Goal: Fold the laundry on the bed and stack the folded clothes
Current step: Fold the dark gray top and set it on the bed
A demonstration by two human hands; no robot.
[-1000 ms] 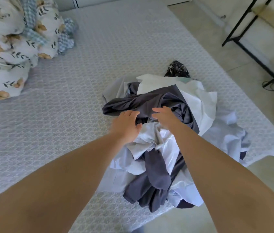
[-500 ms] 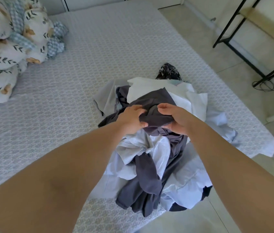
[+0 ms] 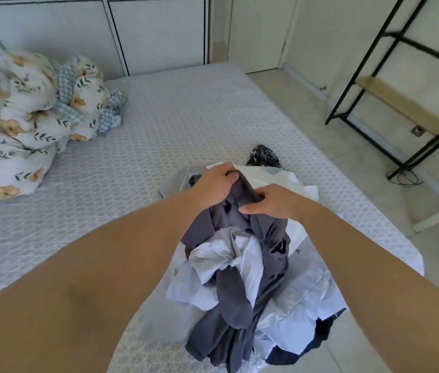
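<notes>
Both hands are on the same dark grey garment (image 3: 233, 292), which lies on top of the laundry pile (image 3: 291, 289) at the near right corner of the bed (image 3: 159, 125). The left hand (image 3: 214, 181) has its fingers curled over the upper edge of the grey cloth and grips a fold of it. The right hand (image 3: 269, 201) is just beside it, a little nearer to the camera; its fingers also are bent around the cloth, and the thumb points to the left along the fabric. Between the two hands the grey edge is bunched up and raised a bit above the pile, while the rest of the garment hangs down toward the near edge of the bed.

Under and around the grey piece there are white and pale blue clothes (image 3: 229, 254), all crumpled together (I cannot tell how many pieces). Behind the pile a small black patterned cloth (image 3: 262, 156) sticks out. No folded stack is visible on the bed.

At the far left of the bed lies a heaped floral duvet (image 3: 24, 125), well apart from the laundry. On the floor to the right stands a black metal shelf frame (image 3: 390, 103) with a wooden board.
</notes>
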